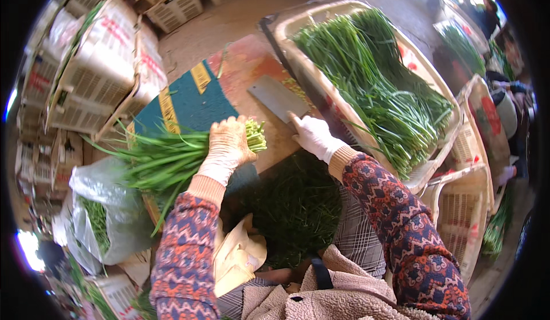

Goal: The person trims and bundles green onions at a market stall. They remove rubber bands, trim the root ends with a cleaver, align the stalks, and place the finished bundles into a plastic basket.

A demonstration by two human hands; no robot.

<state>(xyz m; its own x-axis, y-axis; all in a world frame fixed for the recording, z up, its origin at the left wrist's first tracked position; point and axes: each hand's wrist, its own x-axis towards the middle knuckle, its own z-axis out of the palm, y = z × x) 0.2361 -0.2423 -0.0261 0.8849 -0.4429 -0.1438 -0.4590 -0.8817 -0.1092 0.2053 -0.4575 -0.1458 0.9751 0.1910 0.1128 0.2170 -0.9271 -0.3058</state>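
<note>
My left hand (228, 148), in a stained light glove, is closed around a bunch of long green leaves (172, 159), apparently garlic chives. Their pale stem ends (256, 134) stick out to the right, while the leaves spread left over the teal part of the work board (197, 101). My right hand (316, 136), in a white glove, is closed at the near end of a cleaver (277, 97). One finger reaches onto the blade, and the handle is hidden in the hand. The blade is over the board's bare, reddish part, apart from the bunch.
A pale plastic crate (307, 66) of chives stands right of the board. Stacked crates (96, 66) rise at left. A clear plastic bag (118, 225) holds greens. Loose trimmings (296, 204) lie below the board. More crates (459, 210) and people are at right.
</note>
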